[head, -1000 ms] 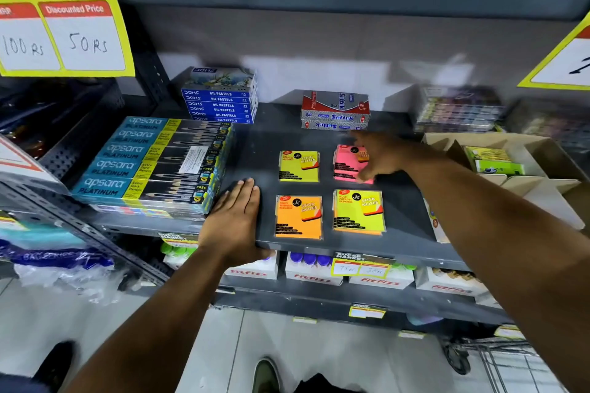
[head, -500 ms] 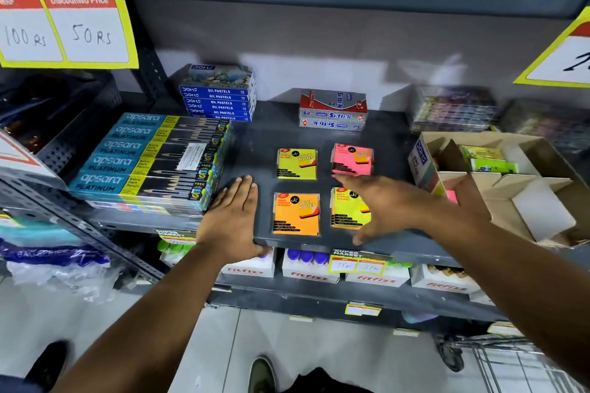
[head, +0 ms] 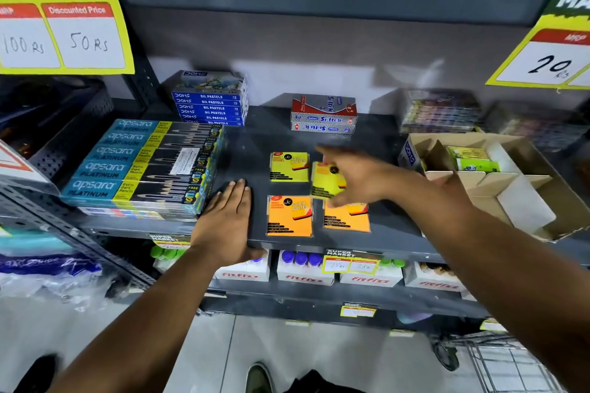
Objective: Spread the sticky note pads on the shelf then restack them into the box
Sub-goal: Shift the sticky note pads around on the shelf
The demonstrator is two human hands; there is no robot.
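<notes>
Sticky note pads lie spread on the dark shelf (head: 391, 228). A yellow pad (head: 289, 166) sits at the back left, with an orange pad (head: 289, 216) in front of it. My right hand (head: 356, 177) holds a second yellow pad (head: 325, 183), lifted and tilted above another orange pad (head: 346, 221) at the front right. The pink pad is hidden behind this hand. My left hand (head: 228, 217) rests flat on the shelf's front edge, fingers together, holding nothing. The open cardboard box (head: 498, 139) with dividers stands at the right and holds green pads (head: 472, 159).
Apsara pencil boxes (head: 140, 166) are stacked right beside my left hand. Oil pastel boxes (head: 210, 102) and Softek boxes (head: 322, 116) stand at the back. Hanging price signs (head: 64, 32) frame the shelf above. Fitfizz cartons (head: 305, 271) fill the lower shelf, and a wire trolley (head: 498, 360) stands at the bottom right.
My right hand left the pink pad at the back, came to the front-right yellow pad and lifted it, uncovering an orange pad beneath. My left hand stayed put.
</notes>
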